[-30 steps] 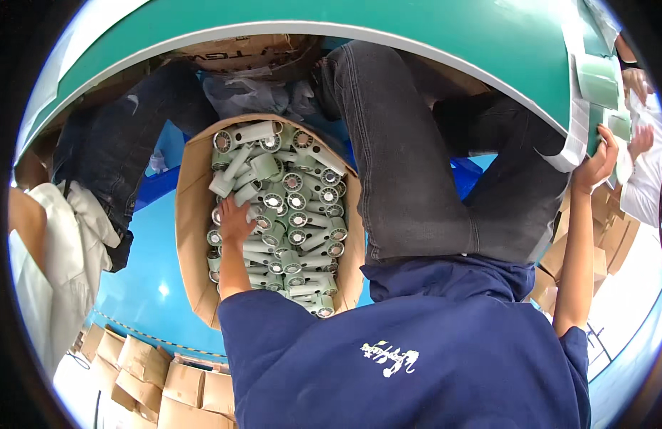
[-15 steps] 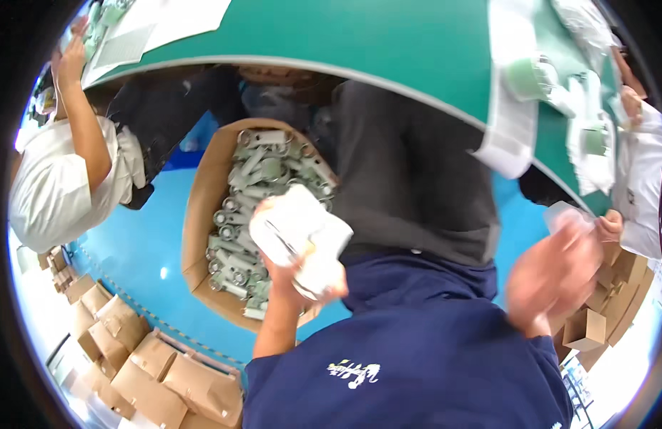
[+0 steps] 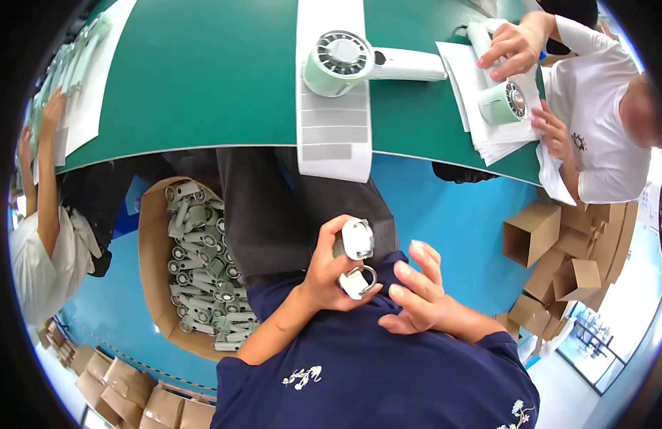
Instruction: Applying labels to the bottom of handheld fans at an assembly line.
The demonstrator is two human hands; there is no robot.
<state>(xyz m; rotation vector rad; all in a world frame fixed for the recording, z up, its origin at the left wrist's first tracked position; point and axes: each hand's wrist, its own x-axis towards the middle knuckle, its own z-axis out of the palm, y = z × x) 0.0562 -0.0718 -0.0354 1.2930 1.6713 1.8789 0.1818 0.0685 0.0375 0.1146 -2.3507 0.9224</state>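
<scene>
My left hand (image 3: pixel 331 272) is closed in front of my shirt around a white handheld fan (image 3: pixel 358 239), seen end-on. Two white ends stick out of the grip, the lower one with a metal ring around it; I cannot tell whether they belong to one fan or two. Just to the right, my right hand (image 3: pixel 420 297) is open, fingers apart and nothing in it. On the table ahead, a pale green and white fan (image 3: pixel 338 71) lies across a long printed white sheet (image 3: pixel 336 161).
A carton (image 3: pixel 154 279) full of similar fans stands on the floor at my left. At the right of the green table (image 3: pixel 216 79), a co-worker's hands are around another fan (image 3: pixel 501 104) on papers. Another person's arms reach toward fans at left. Cardboard boxes (image 3: pixel 531 232) lie at right.
The view has swung to the right. My right hand has come in from the far right to beside my left hand, which still holds something white.
</scene>
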